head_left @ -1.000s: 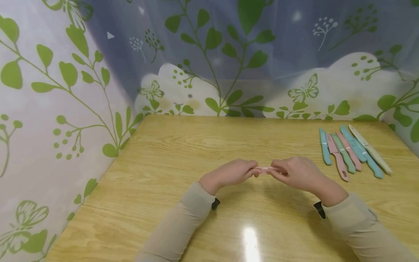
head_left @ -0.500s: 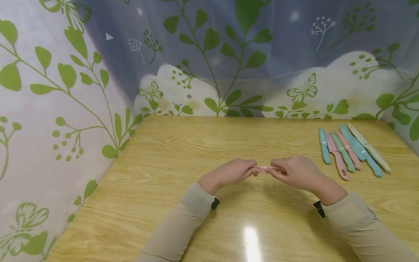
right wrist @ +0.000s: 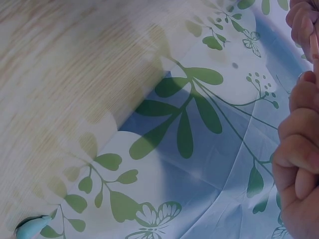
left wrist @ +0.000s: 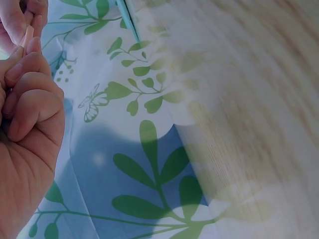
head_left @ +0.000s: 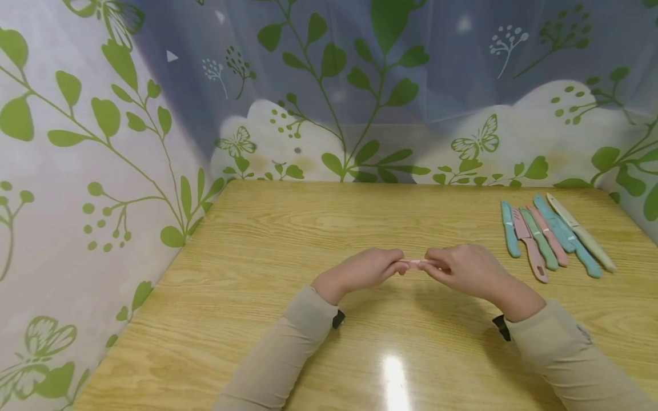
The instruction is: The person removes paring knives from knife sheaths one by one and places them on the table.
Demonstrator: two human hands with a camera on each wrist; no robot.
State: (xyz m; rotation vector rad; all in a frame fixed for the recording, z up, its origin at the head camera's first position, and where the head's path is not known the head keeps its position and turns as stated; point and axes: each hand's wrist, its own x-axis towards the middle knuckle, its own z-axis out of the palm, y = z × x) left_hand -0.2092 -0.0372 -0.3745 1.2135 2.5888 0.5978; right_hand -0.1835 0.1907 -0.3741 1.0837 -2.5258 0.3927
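Note:
Out over the middle of the table, a slim pink piece (head_left: pixel 414 264) spans the small gap between two sets of fingertips. My left hand (head_left: pixel 365 267) pinches one end of it, and my right hand (head_left: pixel 465 271) pinches the other. Both hands cover most of the piece, so its kind cannot be told. In the left wrist view a short pink end (left wrist: pixel 28 34) pokes out between curled fingers. The right wrist view shows a narrow pink strip (right wrist: pixel 314 45) at its right edge, beside the right hand (right wrist: pixel 299 144).
At the back right of the wooden table (head_left: pixel 288 228) several coloured knives lie side by side. Among them are a blue knife (head_left: pixel 510 234), a broad pink knife (head_left: pixel 534 257), a green knife (head_left: pixel 541 242) and a cream knife (head_left: pixel 583 237). A leaf-printed curtain (head_left: pixel 380 131) borders the table.
The hands keep nearly the same place and hold. The pink piece tilts very slightly between the fingertips; the knives lie unmoved.

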